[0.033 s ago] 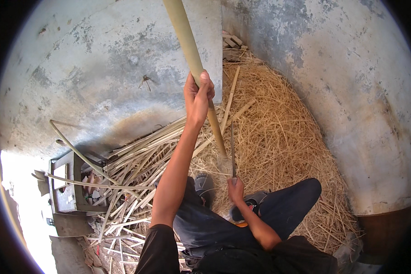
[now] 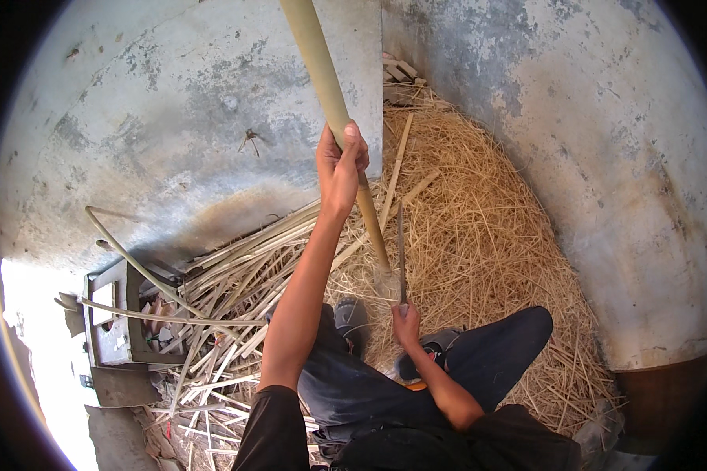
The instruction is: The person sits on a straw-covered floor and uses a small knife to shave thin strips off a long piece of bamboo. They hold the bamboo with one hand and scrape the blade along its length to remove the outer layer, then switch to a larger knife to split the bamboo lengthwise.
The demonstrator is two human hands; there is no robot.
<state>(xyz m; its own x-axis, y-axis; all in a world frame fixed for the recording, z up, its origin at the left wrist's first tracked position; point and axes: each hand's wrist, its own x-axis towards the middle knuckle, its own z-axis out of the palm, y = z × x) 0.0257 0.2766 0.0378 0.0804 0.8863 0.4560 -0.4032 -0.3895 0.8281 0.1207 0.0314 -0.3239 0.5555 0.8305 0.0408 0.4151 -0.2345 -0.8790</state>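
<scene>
My left hand is wrapped round a thick green bamboo pole, arm stretched out ahead of me. The pole slants from the top edge down to the floor between my feet; its lower part is yellower beyond a joint. In my right hand, closed low near my right shoe, is the grip of a knife with a long, narrow dark blade. The blade points up and away from me, just right of the pole's lower end, and appears apart from it. My right fingers are partly hidden.
Loose straw-like shavings heap up on the right. Many split bamboo strips lie on the left, beside a worn grey box-like frame. Stained walls stand close ahead and to the right. My shoes are near the pole's foot.
</scene>
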